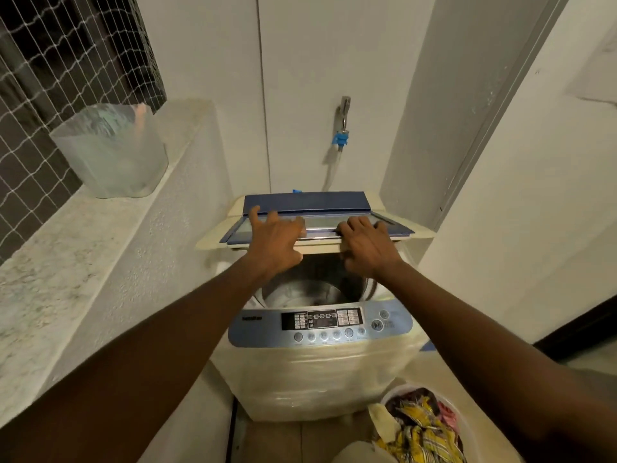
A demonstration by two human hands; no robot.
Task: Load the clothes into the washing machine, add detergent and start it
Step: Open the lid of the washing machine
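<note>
A cream top-load washing machine [320,372] with a blue control panel [322,319] stands in a narrow alcove. Its blue, glass-panelled lid [307,203] is folded and partly raised. My left hand [275,242] and my right hand [367,248] hold the lid's front edge side by side, fingers on top and thumbs under the edge. Below the lid the open drum [300,292] shows; I cannot tell what is in it. Mixed yellow and dark clothes [424,426] fill a white basket [387,399] on the floor at the lower right.
A stone ledge [66,245] runs along the left and carries a translucent plastic container [110,152] beside a netted window [50,61]. A tap [344,108] with a blue hose connector is on the back wall. Walls close in on both sides.
</note>
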